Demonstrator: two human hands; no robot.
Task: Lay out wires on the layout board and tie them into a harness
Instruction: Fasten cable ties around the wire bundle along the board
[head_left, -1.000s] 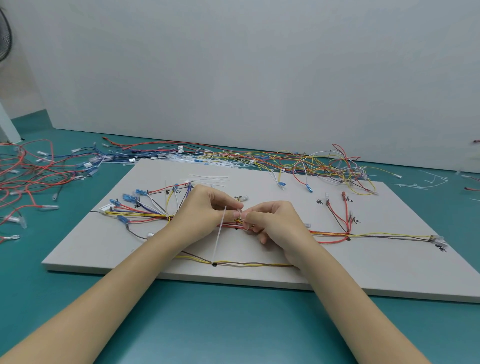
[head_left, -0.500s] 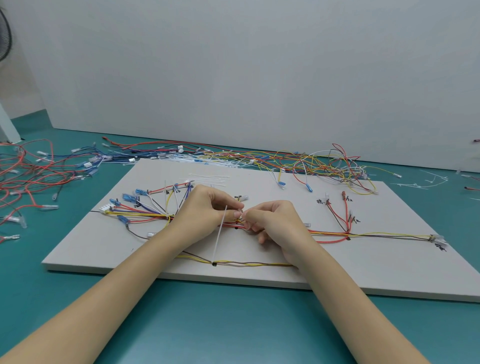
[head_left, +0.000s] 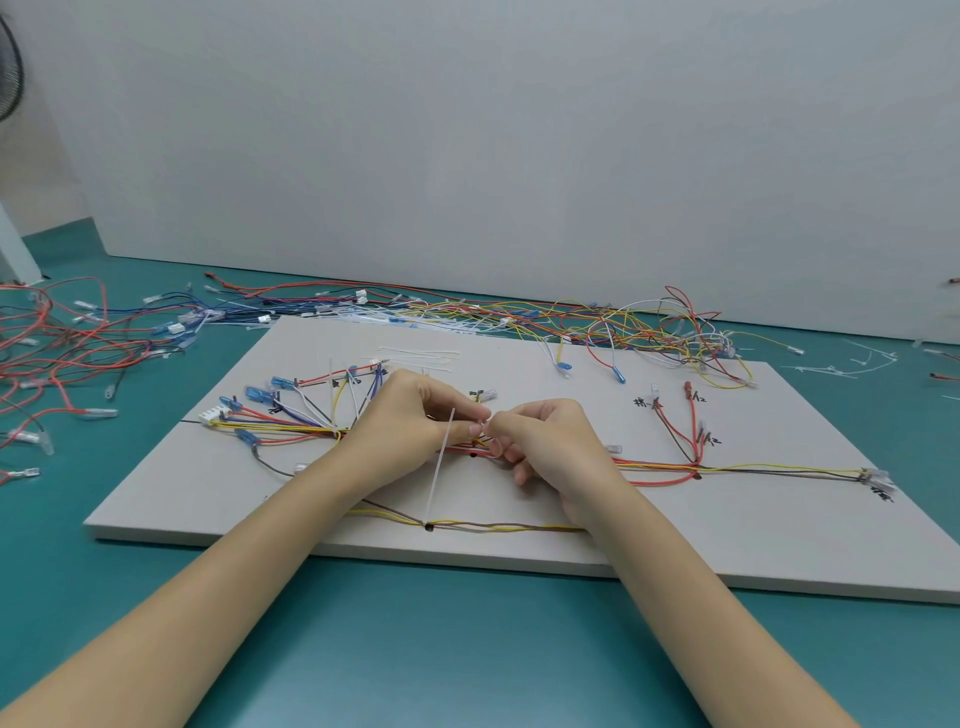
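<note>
Wires of the harness run left to right across the layout board; their middle stretch is hidden under both hands. Left hand and right hand meet fingertip to fingertip, pinching a small white cable tie, barely visible. Another tie tail stands tilted upward.

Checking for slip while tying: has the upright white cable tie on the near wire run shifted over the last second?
No. The white cable tie keeps its foot at the same black dot on the layout board.
</note>
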